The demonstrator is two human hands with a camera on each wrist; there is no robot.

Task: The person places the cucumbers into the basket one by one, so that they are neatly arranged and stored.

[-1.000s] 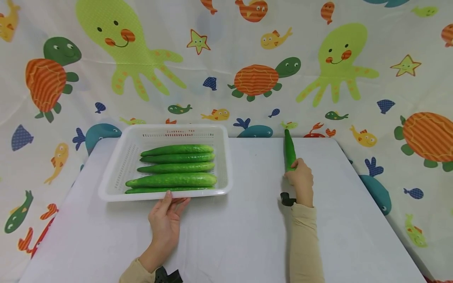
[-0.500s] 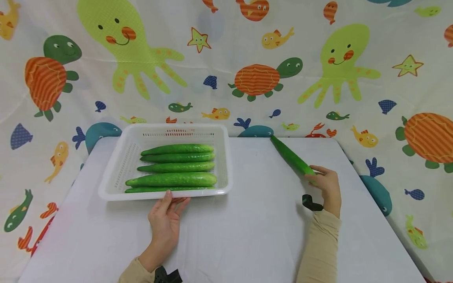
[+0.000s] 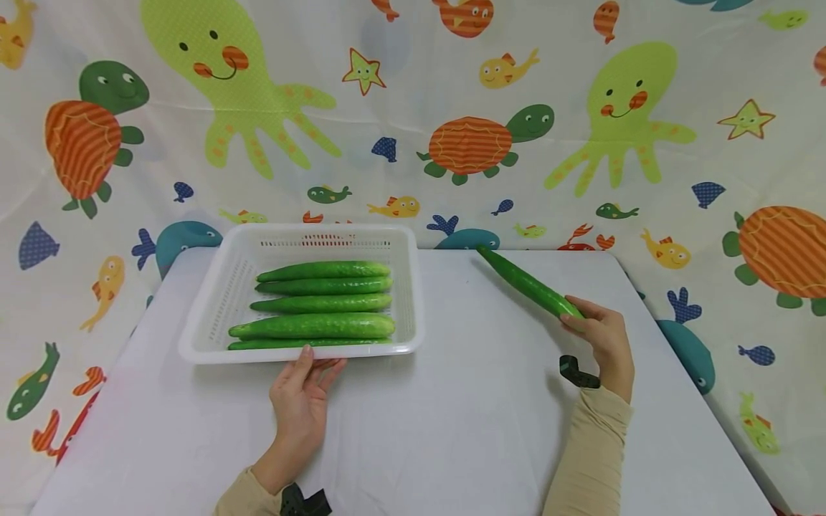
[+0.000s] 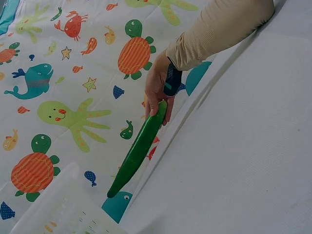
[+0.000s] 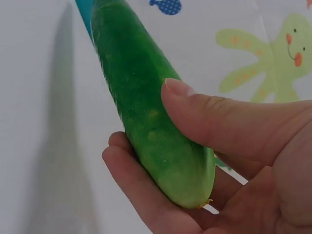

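A long green cucumber (image 3: 525,281) slants up and leftward from my right hand (image 3: 603,337), which grips it near its paler end. The right wrist view shows the thumb across the top of the cucumber (image 5: 146,107) and the fingers underneath, with a shadow on the cloth beside it. At the left, a white plastic basket (image 3: 414,301) holds several cucumbers (image 3: 312,326) lying side by side. My left hand (image 3: 302,401) holds the basket's front rim, thumb over the edge and fingers below; that hand is out of sight in the left wrist view.
A white cloth covers the table (image 3: 452,430), whose right edge (image 3: 697,390) slopes away toward the front. Behind it hangs a curtain (image 3: 400,93) printed with sea animals. Dark wrist cameras sit on both wrists.
My right hand has moved right and swung the cucumber from nearly straight ahead to a leftward slant. The left hand and the basket have stayed in place.
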